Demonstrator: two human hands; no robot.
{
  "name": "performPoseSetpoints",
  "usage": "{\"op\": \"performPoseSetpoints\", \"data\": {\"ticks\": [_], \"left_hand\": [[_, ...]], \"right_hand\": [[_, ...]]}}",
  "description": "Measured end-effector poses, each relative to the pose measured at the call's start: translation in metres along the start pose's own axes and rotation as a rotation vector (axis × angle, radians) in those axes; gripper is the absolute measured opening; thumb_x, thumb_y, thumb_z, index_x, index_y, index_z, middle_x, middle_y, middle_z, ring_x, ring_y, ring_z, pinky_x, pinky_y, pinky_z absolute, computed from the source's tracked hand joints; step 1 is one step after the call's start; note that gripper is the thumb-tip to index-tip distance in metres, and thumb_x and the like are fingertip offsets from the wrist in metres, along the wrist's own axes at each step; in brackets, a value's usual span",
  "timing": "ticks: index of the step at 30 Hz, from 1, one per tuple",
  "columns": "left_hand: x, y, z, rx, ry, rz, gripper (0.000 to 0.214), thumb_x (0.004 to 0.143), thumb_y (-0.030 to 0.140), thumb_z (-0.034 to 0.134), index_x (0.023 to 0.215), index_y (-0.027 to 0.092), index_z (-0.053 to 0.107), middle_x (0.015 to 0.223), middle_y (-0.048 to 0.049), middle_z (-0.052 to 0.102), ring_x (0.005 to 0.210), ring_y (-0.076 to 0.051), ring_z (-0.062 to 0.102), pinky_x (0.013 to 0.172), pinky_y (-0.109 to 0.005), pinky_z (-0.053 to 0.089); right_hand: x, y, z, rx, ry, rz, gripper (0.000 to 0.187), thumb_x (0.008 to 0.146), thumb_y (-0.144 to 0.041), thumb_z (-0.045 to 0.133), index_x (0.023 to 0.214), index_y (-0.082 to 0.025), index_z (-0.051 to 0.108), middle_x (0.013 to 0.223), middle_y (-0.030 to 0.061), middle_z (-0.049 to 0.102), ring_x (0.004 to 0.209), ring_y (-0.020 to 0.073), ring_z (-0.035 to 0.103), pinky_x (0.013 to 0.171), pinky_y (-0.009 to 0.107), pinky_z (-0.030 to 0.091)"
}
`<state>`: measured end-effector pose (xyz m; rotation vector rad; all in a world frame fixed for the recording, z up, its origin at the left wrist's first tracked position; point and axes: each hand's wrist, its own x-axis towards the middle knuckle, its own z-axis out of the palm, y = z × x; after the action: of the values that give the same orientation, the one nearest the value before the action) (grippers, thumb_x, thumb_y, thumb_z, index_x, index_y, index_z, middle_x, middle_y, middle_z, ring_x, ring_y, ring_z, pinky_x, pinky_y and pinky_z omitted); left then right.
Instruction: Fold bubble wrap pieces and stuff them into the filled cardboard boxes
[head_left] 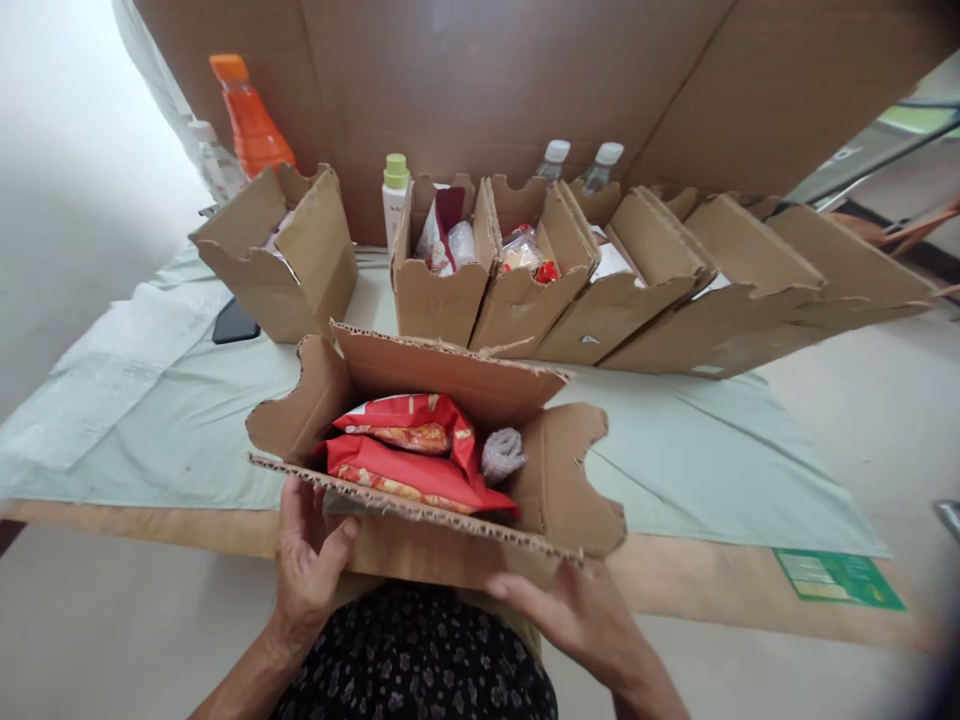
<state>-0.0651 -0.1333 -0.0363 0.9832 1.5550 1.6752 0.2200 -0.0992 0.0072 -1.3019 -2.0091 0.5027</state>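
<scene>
A topless cardboard box (450,570) sits in front of me at the table's near edge, its top tilted toward me. My left hand (307,570) grips its near side at the left, thumb on the front wall and fingers partly hidden. At the right end, my right hand (581,620) holds the lower near corner, the thumb lying along the front and the other fingers mostly out of sight. Inside the box lie two red snack packets (420,470), one leaning on the other, and a rolled grey bundle (503,455) that looks like cloth.
Several cardboard boxes (439,305) holding packets stand in a row behind, with another box (322,260) at left. An orange bottle (255,120), a green-capped bottle (395,195) and clear bottles rise behind them. A dark phone (235,322) and bubble wrap (120,370) lie on the pale green cloth (697,450).
</scene>
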Motion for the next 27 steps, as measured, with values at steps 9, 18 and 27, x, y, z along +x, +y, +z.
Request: {"op": "performPoseSetpoints", "data": {"ticks": [9,18,27], "left_hand": [[0.031,0.005,0.038,-0.126,-0.072,0.135,0.062,0.083,0.041,0.079,0.14,0.03,0.055,0.147,-0.0096,0.056,0.143,-0.032,0.052,0.126,-0.053,0.034],[0.031,-0.009,0.043,-0.09,-0.086,0.121,0.067,0.085,0.038,0.08,0.146,0.032,0.052,0.153,-0.0094,0.054,0.149,-0.032,0.047,0.128,-0.051,0.033],[0.062,0.001,0.07,-0.05,-0.165,0.189,0.07,0.087,0.034,0.074,0.151,0.028,0.047,0.158,-0.0107,0.05,0.153,-0.033,0.041,0.13,-0.053,0.03]], "right_hand": [[0.041,0.023,0.023,-0.095,0.221,-0.013,0.046,0.096,-0.053,0.063,0.132,-0.024,0.068,0.117,0.0142,0.077,0.116,0.0372,0.071,0.108,0.062,0.052],[0.035,0.037,0.037,-0.005,0.267,0.093,0.028,0.096,-0.052,0.063,0.102,-0.027,0.074,0.095,0.0097,0.08,0.091,0.032,0.075,0.083,0.047,0.062],[0.078,0.061,0.014,0.006,0.277,0.083,0.026,0.091,-0.051,0.068,0.094,-0.025,0.064,0.086,0.0076,0.076,0.077,0.0278,0.072,0.069,0.041,0.058]]}}
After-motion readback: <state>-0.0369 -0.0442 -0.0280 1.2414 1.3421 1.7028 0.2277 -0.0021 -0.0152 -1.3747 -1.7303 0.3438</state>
